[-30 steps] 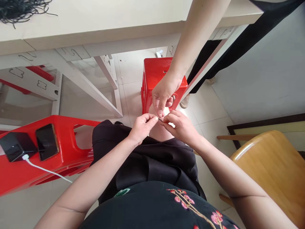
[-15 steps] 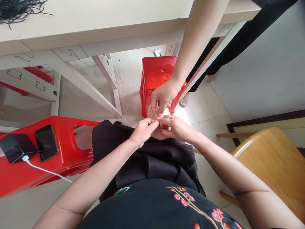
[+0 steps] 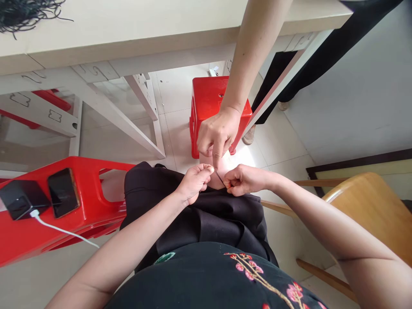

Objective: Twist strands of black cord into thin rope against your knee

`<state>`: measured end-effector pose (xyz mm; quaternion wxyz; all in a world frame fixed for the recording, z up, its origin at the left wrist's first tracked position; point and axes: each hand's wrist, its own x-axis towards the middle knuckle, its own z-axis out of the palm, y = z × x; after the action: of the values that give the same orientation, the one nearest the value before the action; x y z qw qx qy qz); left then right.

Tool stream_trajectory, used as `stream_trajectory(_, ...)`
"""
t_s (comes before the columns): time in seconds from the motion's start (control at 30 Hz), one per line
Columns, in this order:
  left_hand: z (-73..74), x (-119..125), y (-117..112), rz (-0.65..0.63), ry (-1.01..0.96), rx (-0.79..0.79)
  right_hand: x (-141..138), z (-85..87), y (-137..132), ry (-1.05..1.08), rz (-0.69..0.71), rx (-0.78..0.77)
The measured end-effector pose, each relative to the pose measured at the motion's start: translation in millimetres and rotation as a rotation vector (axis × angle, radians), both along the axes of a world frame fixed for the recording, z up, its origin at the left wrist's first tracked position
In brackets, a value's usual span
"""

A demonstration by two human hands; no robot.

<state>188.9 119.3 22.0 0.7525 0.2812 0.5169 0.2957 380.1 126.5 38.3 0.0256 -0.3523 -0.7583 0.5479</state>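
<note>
My left hand (image 3: pixel 193 182) and my right hand (image 3: pixel 244 179) are both pinched shut over my lap, above my black skirt (image 3: pixel 206 219). Between their fingertips runs a short, thin black cord (image 3: pixel 220 178), held taut on a slant. Another person's hand (image 3: pixel 216 135) reaches down from above, with a fingertip pointing at the cord's upper end close to my left fingers. What the right fingers hold beside the cord is too small to make out.
A red plastic stool (image 3: pixel 212 103) stands on the tiled floor beyond my knees. On a red stool (image 3: pixel 86 214) at my left lie a phone (image 3: pixel 62 192) and a black box (image 3: pixel 21 198) with a white cable. A beige table (image 3: pixel 128 38) bearing a bundle of black cords (image 3: pixel 25 10) spans the top. A wooden chair (image 3: pixel 373 210) is at my right.
My hands were pressed together half a second ago; my right hand has drawn away to the right, stretching the cord. The other person's hand shifted from pinching to pointing.
</note>
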Motion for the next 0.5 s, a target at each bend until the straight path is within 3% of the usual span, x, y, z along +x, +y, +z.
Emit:
stream_trajectory(0.07,-2.7,1,-1,0.019,-0.013,0.000,5,-0.4,-1,0.015,0.010,-0.062)
stream_trajectory(0.23,-9.4,1,2,0.049,-0.028,0.016,9,4.9,-6,-0.114,0.085,-0.052)
stream_trajectory(0.37,-9.7,-2,8,0.173,-0.021,0.014,27,6.3,-19,-0.274,0.155,-0.032)
stream_trajectory(0.43,-8.6,-2,9,0.217,-0.017,0.006,49,0.3,-27,-0.390,0.103,0.081)
stream_trajectory(0.5,-7.7,0,7,0.221,-0.027,-0.001,80,-9.9,-35,-0.486,-0.051,0.194)
